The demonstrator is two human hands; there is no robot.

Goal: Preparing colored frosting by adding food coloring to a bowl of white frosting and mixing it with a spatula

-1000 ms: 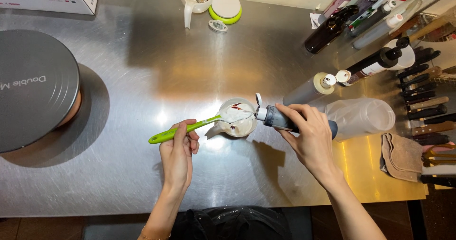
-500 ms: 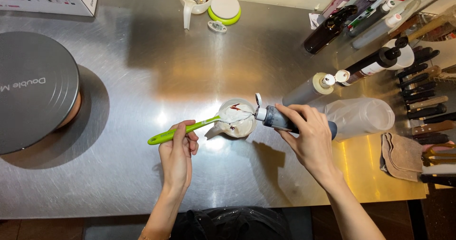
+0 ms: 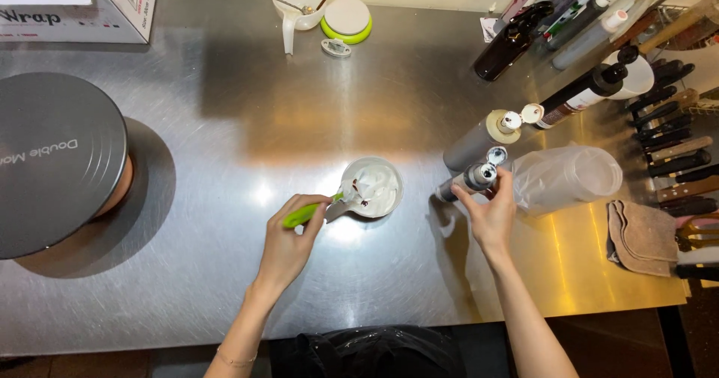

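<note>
My left hand point(image 3: 288, 239) grips a green-handled spatula point(image 3: 307, 213) whose pale blade rests in a small white bowl point(image 3: 372, 187) at the middle of the steel counter. White cream with a few dark red drops fills the bowl. My right hand point(image 3: 490, 213) holds a small grey squeeze bottle point(image 3: 468, 180) upright on the counter to the right of the bowl, its flip cap open. The bottle stands apart from the bowl.
A large round grey lid point(image 3: 56, 161) covers a pot at the left. A taller grey bottle point(image 3: 479, 138), dark bottles point(image 3: 588, 90) and a clear plastic jug point(image 3: 565, 180) crowd the right, with knives point(image 3: 670, 138) and a folded cloth point(image 3: 644, 236). A white funnel point(image 3: 296, 4) and a box point(image 3: 75, 7) sit at the back.
My right hand has pulled the squeeze bottle away from over the bowl and set it upright to the right. The spatula has slid further into the bowl.
</note>
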